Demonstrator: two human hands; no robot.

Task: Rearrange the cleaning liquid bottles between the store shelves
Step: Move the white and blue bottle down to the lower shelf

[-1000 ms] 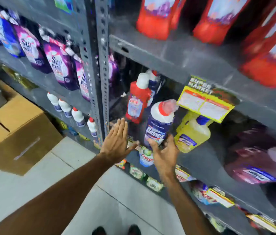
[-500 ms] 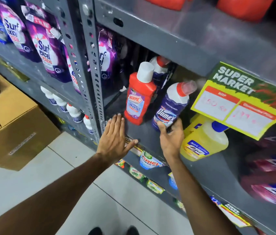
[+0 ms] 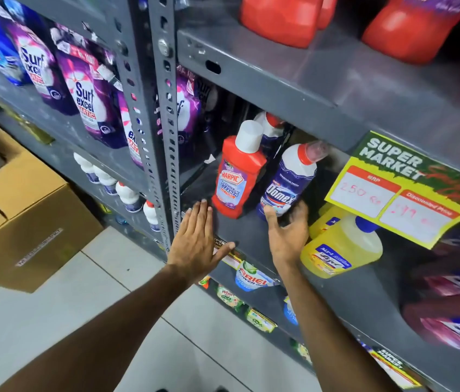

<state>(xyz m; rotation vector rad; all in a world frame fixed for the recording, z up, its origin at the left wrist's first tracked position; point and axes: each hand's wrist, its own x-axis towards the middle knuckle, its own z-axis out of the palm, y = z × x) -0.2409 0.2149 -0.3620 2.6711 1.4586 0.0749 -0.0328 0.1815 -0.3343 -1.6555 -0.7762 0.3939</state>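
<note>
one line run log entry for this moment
left hand: open, flat at shelf edge | right hand: open at Domex bottle base | Harpic bottle: upright

1. Second white-capped bottle stood behind the Harpic bottle; only its cap and shoulder showed, label hidden.
2. Domex bottle: base covered by the right hand, so contact with the shelf could not be judged.
3. Dark red containers at far right were smeared by blur; label text unreadable.
4. Red jugs on the upper shelf were cut off by the top edge.
5. Handwritten prices on the yellow price card were faint, second figure illegible.
6. Yellow bottle: upper part hidden behind that card.
</note>
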